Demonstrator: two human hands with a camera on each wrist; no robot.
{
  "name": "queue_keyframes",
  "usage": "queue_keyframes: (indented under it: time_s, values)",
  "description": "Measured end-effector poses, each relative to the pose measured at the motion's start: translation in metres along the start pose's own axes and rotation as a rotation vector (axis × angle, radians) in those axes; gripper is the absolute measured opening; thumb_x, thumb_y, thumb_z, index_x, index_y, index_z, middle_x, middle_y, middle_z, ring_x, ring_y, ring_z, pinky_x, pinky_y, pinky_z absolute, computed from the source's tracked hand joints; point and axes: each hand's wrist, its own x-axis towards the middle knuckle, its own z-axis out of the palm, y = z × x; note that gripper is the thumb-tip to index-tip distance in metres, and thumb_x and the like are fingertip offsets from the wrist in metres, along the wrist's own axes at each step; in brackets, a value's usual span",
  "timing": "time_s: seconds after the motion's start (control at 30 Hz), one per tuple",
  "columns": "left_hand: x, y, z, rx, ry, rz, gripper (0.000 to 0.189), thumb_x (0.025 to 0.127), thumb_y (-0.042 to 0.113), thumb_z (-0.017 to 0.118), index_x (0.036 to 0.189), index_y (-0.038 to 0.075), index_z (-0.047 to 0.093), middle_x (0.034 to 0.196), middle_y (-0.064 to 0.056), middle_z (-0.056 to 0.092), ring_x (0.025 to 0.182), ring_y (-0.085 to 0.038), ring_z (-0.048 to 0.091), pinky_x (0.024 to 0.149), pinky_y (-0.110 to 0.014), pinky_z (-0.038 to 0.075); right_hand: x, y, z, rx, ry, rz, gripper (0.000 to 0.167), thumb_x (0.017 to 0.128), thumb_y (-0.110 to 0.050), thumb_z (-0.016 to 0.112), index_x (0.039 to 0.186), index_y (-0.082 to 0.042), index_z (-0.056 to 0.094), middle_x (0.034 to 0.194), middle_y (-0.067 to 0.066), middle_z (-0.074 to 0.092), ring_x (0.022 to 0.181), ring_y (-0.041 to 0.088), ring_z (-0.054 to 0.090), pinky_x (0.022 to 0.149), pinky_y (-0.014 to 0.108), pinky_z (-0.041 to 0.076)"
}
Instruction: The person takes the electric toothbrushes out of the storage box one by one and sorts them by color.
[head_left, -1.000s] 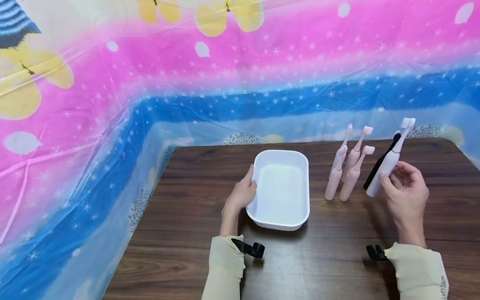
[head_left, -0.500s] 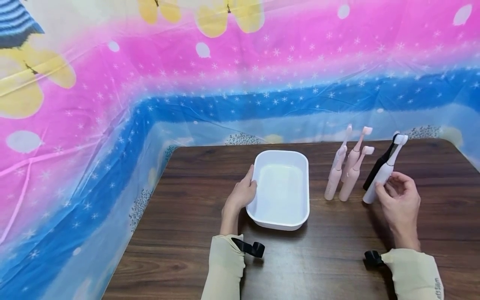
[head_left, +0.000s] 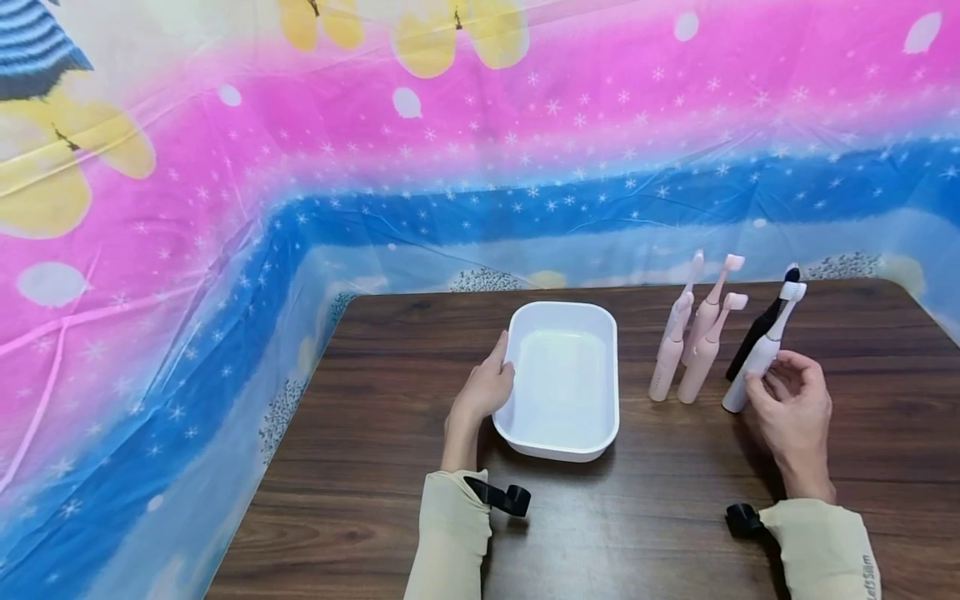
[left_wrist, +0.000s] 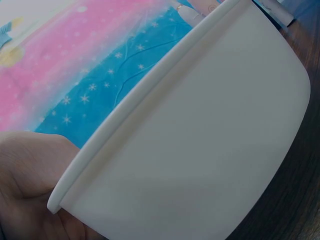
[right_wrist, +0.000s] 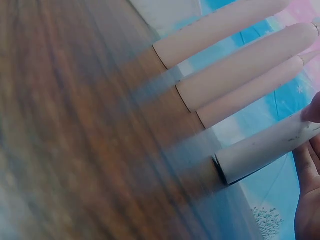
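My right hand point(head_left: 795, 417) pinches a white electric toothbrush point(head_left: 752, 375) by its handle between thumb and fingers. The brush stands nearly upright, its base at the tabletop, in front of a black electric toothbrush point(head_left: 751, 343). In the right wrist view, the white handle point(right_wrist: 265, 150) has its lower end close to the wood. My left hand point(head_left: 480, 392) grips the left rim of a white rectangular basin point(head_left: 558, 392), which holds nothing. The basin's outer wall point(left_wrist: 190, 130) fills much of the left wrist view, with the left hand point(left_wrist: 35, 185) at its rim.
Several pale pink electric toothbrushes point(head_left: 699, 371) stand upright in a cluster between the basin and the white one. All are on a dark wood table point(head_left: 360, 467). A colourful printed cloth point(head_left: 480, 200) hangs behind the table and along its left side.
My right hand has lowered the white toothbrush and brought it slightly left and toward me, in front of the black one. My left hand and the basin have stayed put.
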Motion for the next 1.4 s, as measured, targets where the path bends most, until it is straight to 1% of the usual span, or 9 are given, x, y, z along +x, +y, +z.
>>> queue_keyframes:
  time_s: [0.17,0.23,0.5,0.7,0.9,1.1,1.4]
  values:
    - [0.0,0.0,0.001,-0.016,0.001,-0.012,0.054,0.104,0.028,0.027,0.155,0.031,0.009,0.159,0.003,0.02,0.144,-0.022,0.025,0.112,-0.044,0.029,-0.001,0.0,-0.003,-0.162,-0.059,-0.02,0.044,0.081,0.005,0.068,0.12,-0.01,0.053,0.106,-0.012,0.054,0.099,-0.004,0.057,0.084,0.006,0.044]
    - [0.0,0.0,0.001,-0.018,-0.001,-0.017,0.054,0.104,0.029,0.028,0.155,0.032,0.009,0.159,0.002,0.02,0.144,-0.022,0.025,0.112,-0.045,0.029,-0.001,0.0,-0.003,-0.188,-0.075,-0.025,0.043,0.082,0.005,0.068,0.119,-0.01,0.053,0.105,-0.013,0.053,0.098,-0.006,0.057,0.083,0.006,0.044]
    - [0.0,0.001,0.002,-0.013,0.004,-0.016,0.054,0.104,0.028,0.028,0.154,0.032,0.01,0.159,0.001,0.022,0.143,-0.023,0.027,0.11,-0.045,0.032,-0.003,0.001,-0.005,-0.184,-0.073,-0.03,0.041,0.078,0.009,0.068,0.108,-0.013,0.052,0.101,-0.014,0.055,0.093,-0.008,0.058,0.079,0.005,0.045]
    - [-0.001,0.002,0.002,0.0,-0.002,-0.011,0.054,0.104,0.028,0.027,0.155,0.031,0.009,0.159,0.002,0.021,0.143,-0.023,0.028,0.109,-0.044,0.034,-0.005,-0.002,-0.009,-0.252,-0.118,-0.016,0.04,0.079,0.005,0.069,0.111,-0.011,0.051,0.103,-0.016,0.051,0.095,-0.009,0.056,0.08,0.004,0.044]
    - [-0.001,0.002,0.002,-0.007,-0.005,-0.013,0.054,0.104,0.028,0.027,0.154,0.031,0.009,0.159,0.002,0.021,0.142,-0.021,0.029,0.103,-0.043,0.037,-0.004,-0.001,-0.009,-0.299,-0.138,-0.003,0.041,0.079,0.005,0.071,0.111,-0.009,0.048,0.103,-0.018,0.048,0.093,-0.012,0.053,0.08,0.002,0.043]
    - [-0.001,0.001,0.002,-0.003,-0.002,-0.017,0.054,0.104,0.028,0.027,0.154,0.032,0.009,0.159,0.003,0.021,0.143,-0.022,0.027,0.109,-0.044,0.033,-0.003,0.002,-0.011,-0.314,-0.166,-0.026,0.041,0.079,0.005,0.07,0.111,-0.007,0.048,0.101,-0.018,0.048,0.092,-0.014,0.052,0.079,0.002,0.042]
    - [-0.001,0.001,0.002,-0.016,-0.003,-0.011,0.054,0.104,0.028,0.028,0.155,0.03,0.01,0.159,0.002,0.021,0.143,-0.022,0.027,0.109,-0.044,0.033,-0.004,0.001,-0.01,-0.279,-0.168,-0.032,0.044,0.078,0.009,0.069,0.11,-0.011,0.046,0.102,-0.016,0.047,0.092,-0.014,0.052,0.078,0.002,0.043]
